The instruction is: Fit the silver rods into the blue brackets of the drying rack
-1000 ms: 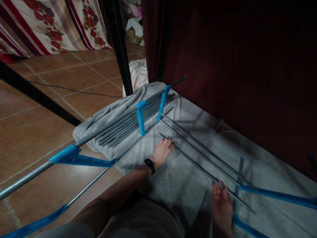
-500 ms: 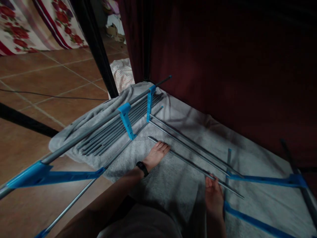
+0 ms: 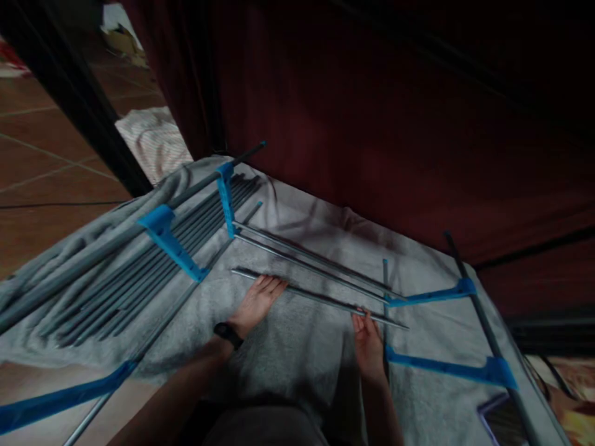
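A thin grey metal rod (image 3: 320, 298) lies across both hands above the grey blanket. My left hand (image 3: 261, 302), with a black band on its wrist, is closed over the rod near its left end. Fingers of my right hand (image 3: 369, 344) grip it from below near the right end. Just beyond, two similar rods (image 3: 311, 266) run from a blue plastic bracket (image 3: 226, 198) on the left to another blue bracket (image 3: 425, 296) on the right. The held rod's left end is apart from the left frame; its right end passes over the right frame's thin bar.
Several loose grey rods (image 3: 153, 266) lie in a bundle behind the left frame. Another blue bracket (image 3: 453, 370) joins the right frame's bars. A dark-screened device (image 3: 504, 421) lies at lower right. Dark red cloth (image 3: 372, 136) hangs behind, and a black post (image 3: 83, 99) slants at left.
My view has turned to the right, so the frames and rods appear farther left. Both hands keep their hold on the rod, its right end now nearer the right bracket.
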### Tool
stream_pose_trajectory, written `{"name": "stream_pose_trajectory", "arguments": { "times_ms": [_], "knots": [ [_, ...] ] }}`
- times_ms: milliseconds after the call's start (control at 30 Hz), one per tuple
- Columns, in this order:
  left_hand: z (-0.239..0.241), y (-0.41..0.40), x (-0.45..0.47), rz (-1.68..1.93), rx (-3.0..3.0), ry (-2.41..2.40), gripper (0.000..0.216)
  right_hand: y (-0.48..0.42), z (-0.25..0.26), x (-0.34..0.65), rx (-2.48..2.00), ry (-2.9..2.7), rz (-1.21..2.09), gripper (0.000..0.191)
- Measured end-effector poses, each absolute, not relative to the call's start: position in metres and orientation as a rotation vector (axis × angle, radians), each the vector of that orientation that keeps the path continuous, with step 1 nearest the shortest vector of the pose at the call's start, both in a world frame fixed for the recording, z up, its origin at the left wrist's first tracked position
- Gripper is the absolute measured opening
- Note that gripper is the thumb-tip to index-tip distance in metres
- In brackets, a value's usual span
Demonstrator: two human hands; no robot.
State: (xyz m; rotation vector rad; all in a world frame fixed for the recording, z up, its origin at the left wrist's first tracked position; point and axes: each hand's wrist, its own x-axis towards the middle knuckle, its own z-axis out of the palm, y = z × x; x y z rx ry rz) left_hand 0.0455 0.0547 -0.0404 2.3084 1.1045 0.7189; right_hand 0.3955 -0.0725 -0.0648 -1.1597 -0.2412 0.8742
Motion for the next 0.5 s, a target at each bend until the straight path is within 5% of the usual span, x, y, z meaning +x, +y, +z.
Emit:
{"name": "stream_pose_trajectory", "arguments": {
  "times_ms": [500],
  "knots": [
    [-0.053, 0.070, 0.025, 0.809, 2.823, 1.137, 0.052, -0.062, -0.049, 0.384, -1.139, -0.124, 0.826, 0.036]
  ]
}}
